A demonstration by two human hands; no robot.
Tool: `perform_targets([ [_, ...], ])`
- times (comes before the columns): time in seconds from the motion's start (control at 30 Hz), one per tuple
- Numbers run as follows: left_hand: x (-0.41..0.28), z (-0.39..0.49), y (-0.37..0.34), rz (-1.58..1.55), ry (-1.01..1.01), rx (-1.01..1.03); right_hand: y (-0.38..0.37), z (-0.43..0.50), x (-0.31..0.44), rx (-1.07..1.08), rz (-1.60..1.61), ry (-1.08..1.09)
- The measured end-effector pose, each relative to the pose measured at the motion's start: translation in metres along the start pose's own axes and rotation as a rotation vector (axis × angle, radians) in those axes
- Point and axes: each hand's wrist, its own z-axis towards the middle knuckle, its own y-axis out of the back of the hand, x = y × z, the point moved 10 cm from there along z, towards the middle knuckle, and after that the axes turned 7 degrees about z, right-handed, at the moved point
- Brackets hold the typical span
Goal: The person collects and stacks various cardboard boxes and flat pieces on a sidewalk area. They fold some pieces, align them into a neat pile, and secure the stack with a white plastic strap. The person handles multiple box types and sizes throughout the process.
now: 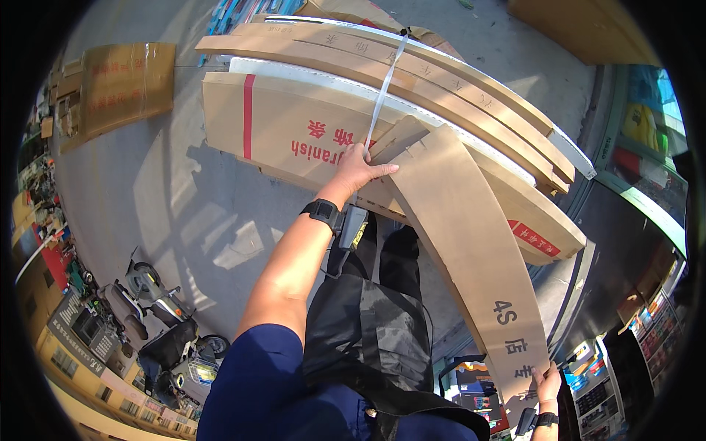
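Note:
My left hand (pixel 358 168) is at the white strap (pixel 385 88) that runs around a bundle of long cardboard boxes (pixel 276 121). Its thumb points right and touches the upper end of a long flat carton (pixel 469 220). Whether its fingers close around the strap is hard to tell. Near the lower end of that carton, my right hand (pixel 546 383) grips its edge. The carton slants across the bundle, printed with dark characters. White boards (pixel 331 77) and narrow brown boxes (pixel 342 44) lie behind the front box, which bears red print.
A brown carton (pixel 127 82) lies on the concrete floor at the left. Parked scooters (pixel 160 314) stand at the lower left. Glass doors (pixel 651 143) and a shop's shelves (pixel 598 380) are on the right. Another carton (pixel 584 27) is at the upper right.

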Motion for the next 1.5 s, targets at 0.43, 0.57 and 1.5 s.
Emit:
perform_targets([
  [0.43,-0.023,-0.017,0.003,0.181,0.211,-0.184,-0.044,0.007,-0.009,0.081,-0.010,0.067],
  [0.57,-0.017,-0.015,-0.001,0.162,0.240,-0.145,-0.089,0.010,-0.003,0.133,-0.027,0.125],
  [1.5,-0.008,0.003,0.006,0.101,0.280,-0.150,-0.244,0.103,0.132,0.377,0.831,0.041],
])
